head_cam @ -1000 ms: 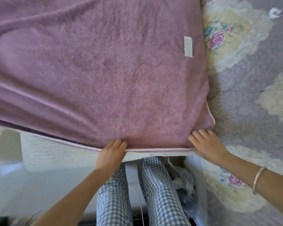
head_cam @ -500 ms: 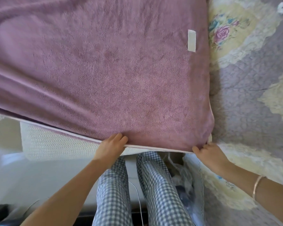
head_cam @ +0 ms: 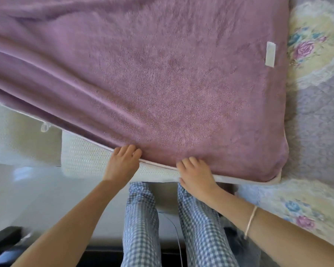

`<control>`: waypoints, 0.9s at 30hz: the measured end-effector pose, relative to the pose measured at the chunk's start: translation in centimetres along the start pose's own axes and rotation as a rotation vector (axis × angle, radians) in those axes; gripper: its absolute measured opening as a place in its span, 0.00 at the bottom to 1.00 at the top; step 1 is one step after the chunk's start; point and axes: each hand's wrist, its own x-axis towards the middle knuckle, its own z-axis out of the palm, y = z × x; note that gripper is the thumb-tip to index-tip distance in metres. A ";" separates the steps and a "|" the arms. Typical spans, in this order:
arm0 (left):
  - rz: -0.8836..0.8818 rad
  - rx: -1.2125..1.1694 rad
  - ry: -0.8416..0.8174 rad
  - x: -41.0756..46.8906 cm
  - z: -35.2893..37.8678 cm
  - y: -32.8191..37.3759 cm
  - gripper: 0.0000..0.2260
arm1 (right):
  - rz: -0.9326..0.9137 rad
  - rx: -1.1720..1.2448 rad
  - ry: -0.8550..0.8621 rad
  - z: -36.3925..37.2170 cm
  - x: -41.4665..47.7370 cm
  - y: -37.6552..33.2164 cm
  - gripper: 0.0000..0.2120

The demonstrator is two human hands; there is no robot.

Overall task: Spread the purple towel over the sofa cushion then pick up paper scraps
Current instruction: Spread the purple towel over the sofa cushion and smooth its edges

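Observation:
The purple towel (head_cam: 162,83) lies spread over the white woven sofa cushion (head_cam: 81,158) and covers most of it. A white label (head_cam: 270,53) is sewn near the towel's right side. My left hand (head_cam: 121,162) grips the towel's near hem, fingers curled at the edge. My right hand (head_cam: 195,174) holds the same hem a little to the right, fingertips tucked under it. The towel's near right corner (head_cam: 278,170) hangs free over the cushion corner. No paper scraps are in view.
A floral quilted cover (head_cam: 316,112) lies to the right of the towel. My legs in blue checked trousers (head_cam: 141,218) stand against the sofa front. Pale floor (head_cam: 37,193) is at the left, with a dark object (head_cam: 2,237) at the bottom left corner.
My right hand left the towel's near right corner and moved left along the hem, close to my left hand. The view shifted left, and the paper scraps at the top right dropped out of sight.

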 end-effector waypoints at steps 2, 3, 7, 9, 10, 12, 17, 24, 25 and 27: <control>-0.018 -0.010 0.017 -0.3 -0.1 -1.3 0.12 | 0.014 0.006 0.064 -0.5 2.9 -3.4 0.17; -0.030 -0.004 0.030 -0.4 -0.2 -2.0 0.12 | 0.031 0.022 0.074 -0.9 4.1 -4.7 0.16; -0.071 0.010 0.043 -1.8 -0.2 -5.8 0.13 | 0.067 0.074 0.050 -2.0 7.5 -8.3 0.12; -0.034 -0.011 0.039 -2.7 0.0 -7.1 0.14 | 0.037 0.076 0.009 -2.0 8.0 -8.5 0.13; -0.014 -0.037 0.039 -3.3 0.1 -7.4 0.15 | 0.012 0.044 -0.003 -2.1 7.9 -8.6 0.14; 0.005 -0.078 0.038 -4.4 0.2 -7.4 0.15 | -0.014 0.009 -0.015 -2.5 7.5 -8.7 0.17; 0.073 -0.136 -0.033 -6.0 0.5 -6.9 0.16 | -0.058 0.001 -0.281 -1.4 6.8 -9.1 0.14; 0.104 -0.066 0.007 -5.2 0.9 -9.2 0.04 | 0.013 -0.052 -0.238 -2.3 8.1 -10.3 0.13; 0.086 -0.053 0.005 -5.0 0.9 -9.9 0.05 | 0.008 -0.071 -0.187 -2.6 8.4 -10.7 0.13; 0.029 -0.013 -0.019 -4.7 0.7 -11.3 0.11 | -0.008 -0.088 -0.116 -3.1 9.4 -11.5 0.16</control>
